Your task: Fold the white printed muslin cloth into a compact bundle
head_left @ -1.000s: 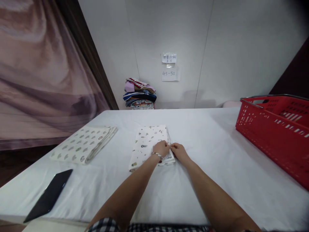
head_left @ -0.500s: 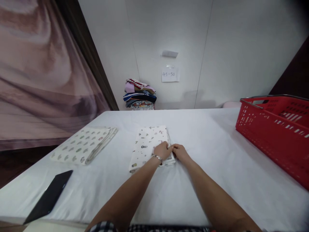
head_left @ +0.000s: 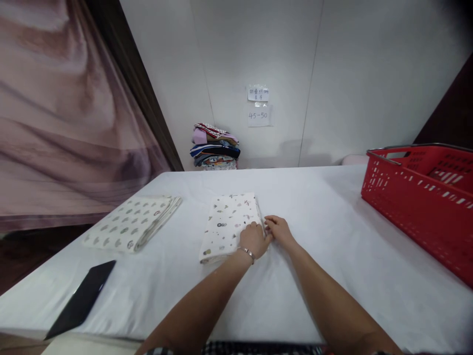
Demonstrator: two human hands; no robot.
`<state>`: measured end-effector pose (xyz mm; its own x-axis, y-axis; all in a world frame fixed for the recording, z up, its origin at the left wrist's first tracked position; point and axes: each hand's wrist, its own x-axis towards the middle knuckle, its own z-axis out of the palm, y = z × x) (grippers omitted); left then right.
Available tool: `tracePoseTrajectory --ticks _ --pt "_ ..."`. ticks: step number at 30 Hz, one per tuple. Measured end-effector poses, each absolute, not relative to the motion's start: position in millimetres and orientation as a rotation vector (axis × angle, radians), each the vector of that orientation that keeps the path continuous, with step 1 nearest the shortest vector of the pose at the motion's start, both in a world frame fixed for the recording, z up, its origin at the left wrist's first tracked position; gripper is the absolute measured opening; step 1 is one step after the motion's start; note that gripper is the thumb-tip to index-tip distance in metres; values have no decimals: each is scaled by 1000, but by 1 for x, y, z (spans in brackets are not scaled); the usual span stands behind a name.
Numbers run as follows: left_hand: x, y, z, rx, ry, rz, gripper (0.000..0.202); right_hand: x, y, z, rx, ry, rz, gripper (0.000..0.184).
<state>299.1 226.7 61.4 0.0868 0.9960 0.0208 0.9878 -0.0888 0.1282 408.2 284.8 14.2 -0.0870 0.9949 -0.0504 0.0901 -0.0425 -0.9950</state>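
A folded white cloth with small prints lies on the white table in front of me. My left hand, with a bracelet at the wrist, rests on the cloth's near right corner, fingers curled over the edge. My right hand sits just right of the cloth, its fingertips pinched against that same edge and touching my left hand.
A second folded patterned cloth lies to the left. A black phone sits near the front left edge. A red plastic basket stands at the right. A stack of folded clothes sits beyond the table by the wall.
Both hands slid slightly nearer along the cloth's right edge to its near corner. The cloth's loose layers at that corner now lie flatter.
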Motion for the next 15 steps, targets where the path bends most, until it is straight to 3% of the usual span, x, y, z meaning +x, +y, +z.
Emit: tracePoseTrajectory --ticks 5,11,15 --pt "303 213 62 2308 2059 242 44 405 275 21 -1034 -1643 870 25" --pt "302 186 53 2393 1966 311 56 406 268 23 -945 -1930 759 25" --pt "291 183 63 2386 1852 322 33 409 270 19 -981 -1948 780 24"
